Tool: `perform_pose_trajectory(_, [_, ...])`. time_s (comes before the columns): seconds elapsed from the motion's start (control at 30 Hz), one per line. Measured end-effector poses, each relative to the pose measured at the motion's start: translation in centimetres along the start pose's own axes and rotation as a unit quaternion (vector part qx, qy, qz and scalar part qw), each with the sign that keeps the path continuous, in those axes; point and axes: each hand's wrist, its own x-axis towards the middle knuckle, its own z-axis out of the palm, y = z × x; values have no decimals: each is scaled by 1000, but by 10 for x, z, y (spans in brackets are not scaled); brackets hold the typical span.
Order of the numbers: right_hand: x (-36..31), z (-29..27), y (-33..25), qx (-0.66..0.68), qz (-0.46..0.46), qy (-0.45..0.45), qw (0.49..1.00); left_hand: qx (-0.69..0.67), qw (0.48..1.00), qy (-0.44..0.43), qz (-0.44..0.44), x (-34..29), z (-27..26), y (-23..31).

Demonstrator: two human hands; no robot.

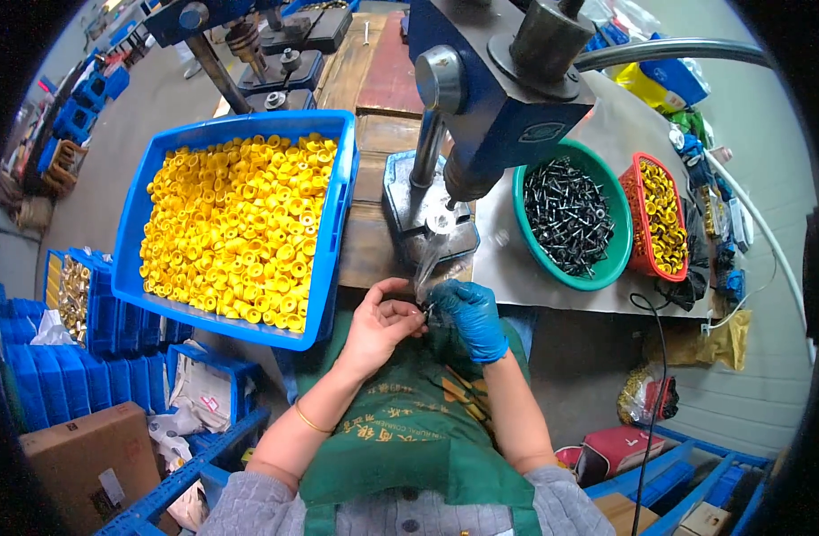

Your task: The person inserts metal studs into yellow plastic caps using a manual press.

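Close in front of my apron, my left hand (382, 326) is bare and closed, its fingertips pinching a small dark metal part (429, 309). My right hand (469, 319), in a blue glove, is also closed, with its fingertips at the same part. The part is mostly hidden by the fingers, so its exact kind does not show. A strip of clear plastic film (429, 259) hangs between the hands and the base of a blue bench press (400, 210). Above that base stands the press's dark spindle (467, 174), apart from my hands.
A blue tray (345, 192) of yellow caps stands to the left. On the right are a green bowl (519, 214) of black metal pins and a red basket (635, 210) of yellow-and-metal pieces. A black cable (664, 384) hangs at the right. Blue crates (96, 375) crowd the lower left.
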Motion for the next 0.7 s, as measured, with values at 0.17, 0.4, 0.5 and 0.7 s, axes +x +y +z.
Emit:
perform_pose_trajectory(0.17, [2,1,11,106,30,12,994,-7,1000,-2,-13,-4,-3,2])
perform_pose_trajectory(0.4, [-3,7,4,61,35,-6,998,-39,999,-14,-29,-11,-14,-3])
perform_pose_trajectory(0.5, [3,4,14,-9,21,15,1000,-89,995,-9,-43,-11,-17,-4])
perform_pose_trajectory(0.7, [33,40,-7,-154,-186,81,967,-179,983,6,-34,-16,-28,1])
